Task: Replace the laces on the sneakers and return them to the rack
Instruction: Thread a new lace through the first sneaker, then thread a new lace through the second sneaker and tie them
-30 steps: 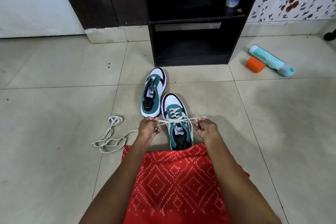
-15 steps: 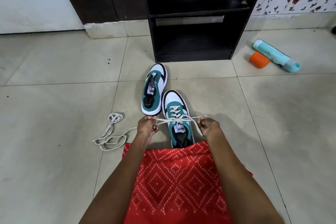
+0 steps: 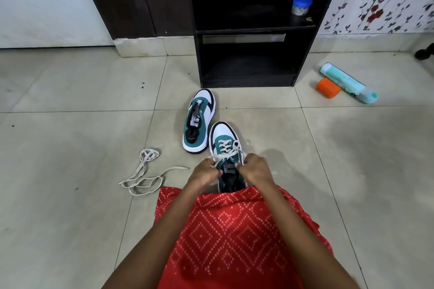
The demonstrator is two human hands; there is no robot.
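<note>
We log bare tiled floor (image 3: pixel 70 148) wide on both sides. The black rack (image 3: pixel 256 30) stands ahead with its lower compartment open to us and a blue-lidded jar (image 3: pixel 301 6) on its upper shelf. A teal bottle (image 3: pixel 345 81) and an orange cap (image 3: pixel 328 88) lie to its right. A loose lace (image 3: pixel 143 171) lies left of the red garment (image 3: pixel 225 230). The laced sneaker (image 3: pixel 224 135) sits at the garment's edge, with the unlaced sneaker (image 3: pixel 199 122) just beside its toe. The left hand (image 3: pixel 204 175) and right hand (image 3: pixel 256 169) are curled over the tongue, close together, each pinching the lace ends (image 3: pixel 226 156).

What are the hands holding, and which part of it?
The left hand and right hand each pinch one loose strand of the white lace, above the tongue of the nearer sneaker.
</note>
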